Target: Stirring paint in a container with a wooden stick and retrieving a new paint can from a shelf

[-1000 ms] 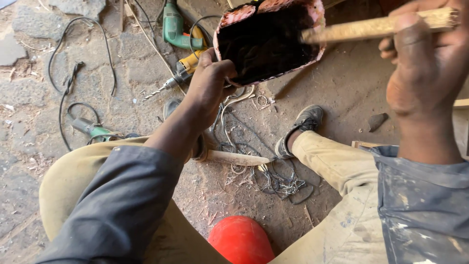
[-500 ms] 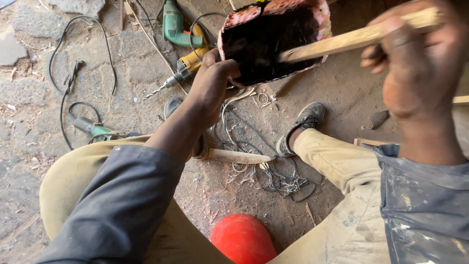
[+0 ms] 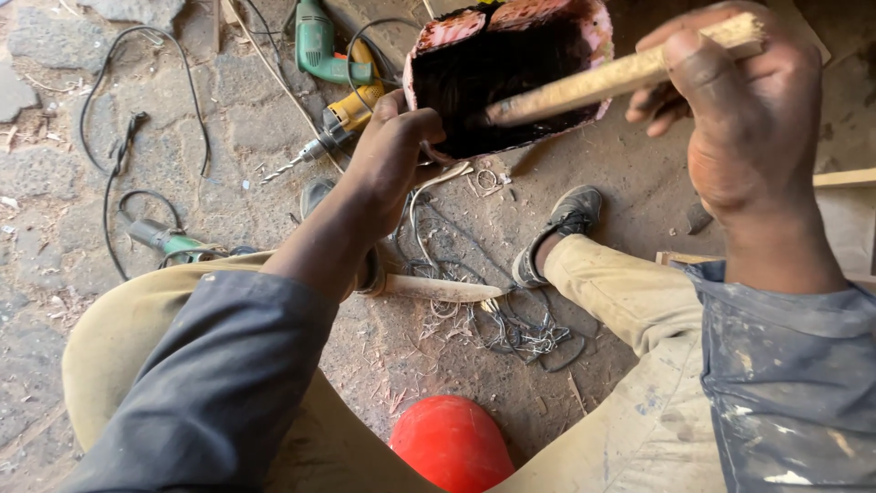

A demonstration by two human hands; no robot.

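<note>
Above floor | R hand [image 3: 748, 128] grips stick [image 3: 584, 87], tip down-left into container [image 3: 511, 73] | L hand [image 3: 392, 151] holds rim

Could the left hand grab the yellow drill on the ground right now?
Probably not right away. The left hand is busy gripping the rim of the dark-filled container. The yellow drill lies close beside it with nothing covering it, so once freed, it likely could.

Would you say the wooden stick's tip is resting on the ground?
No, the right hand holds the wooden stick with its tip inside the container.
</note>
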